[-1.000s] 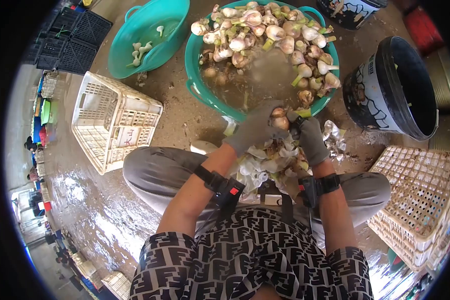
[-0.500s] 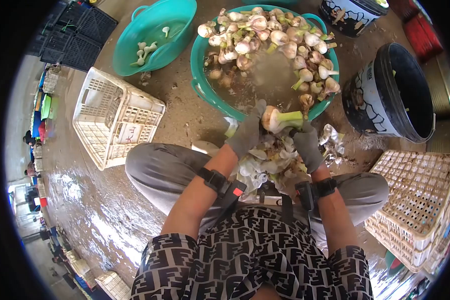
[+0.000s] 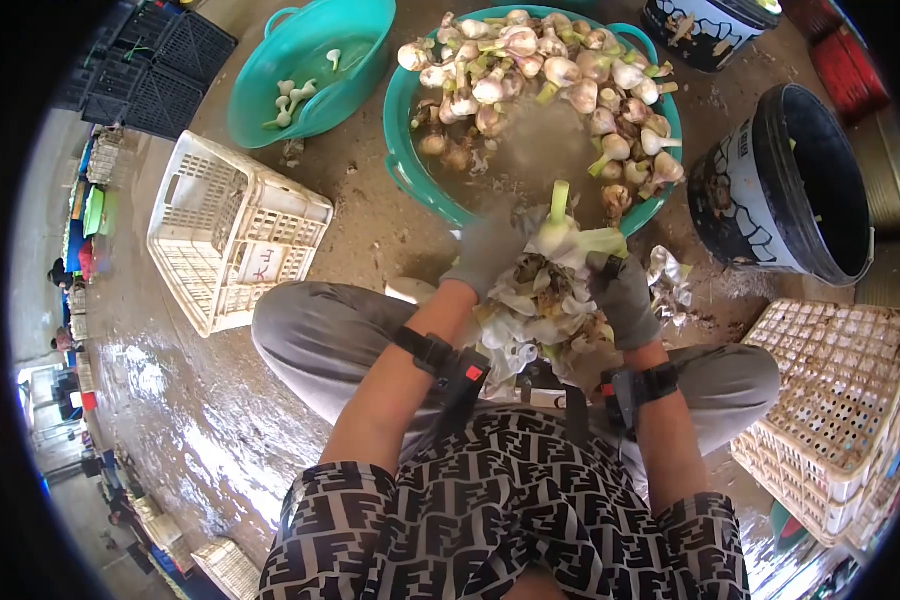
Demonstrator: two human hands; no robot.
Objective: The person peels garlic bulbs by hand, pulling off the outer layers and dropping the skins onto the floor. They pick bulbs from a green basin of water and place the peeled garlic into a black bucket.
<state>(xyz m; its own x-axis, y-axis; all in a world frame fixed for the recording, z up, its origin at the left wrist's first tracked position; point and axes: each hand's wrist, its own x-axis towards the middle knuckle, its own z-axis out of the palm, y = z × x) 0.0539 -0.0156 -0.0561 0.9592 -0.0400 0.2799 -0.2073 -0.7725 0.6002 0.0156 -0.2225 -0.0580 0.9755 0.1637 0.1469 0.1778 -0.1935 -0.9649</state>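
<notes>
The person sits low on the wet floor point(image 3: 200, 400), knees apart, both gloved hands raised in front of the lap. The left hand point(image 3: 488, 252) and the right hand point(image 3: 625, 295) are both closed around one garlic bulb point(image 3: 553, 240), held between them with its green stalk point(image 3: 560, 200) pointing up and away from the body. Loose pale skins hang from the bulb down onto a heap of peelings point(image 3: 540, 320) lying between the knees. Just beyond the hands stands a big teal tub point(image 3: 395, 165) of muddy water, crowded with unpeeled garlic along its far side. To its left a smaller teal basin point(image 3: 345, 95) holds a few cleaned bulbs. A white crate point(image 3: 235, 235) lies near the left knee, a black bucket point(image 3: 740, 190) stands to the right, and a second white basket point(image 3: 840, 400) sits beside the right knee
</notes>
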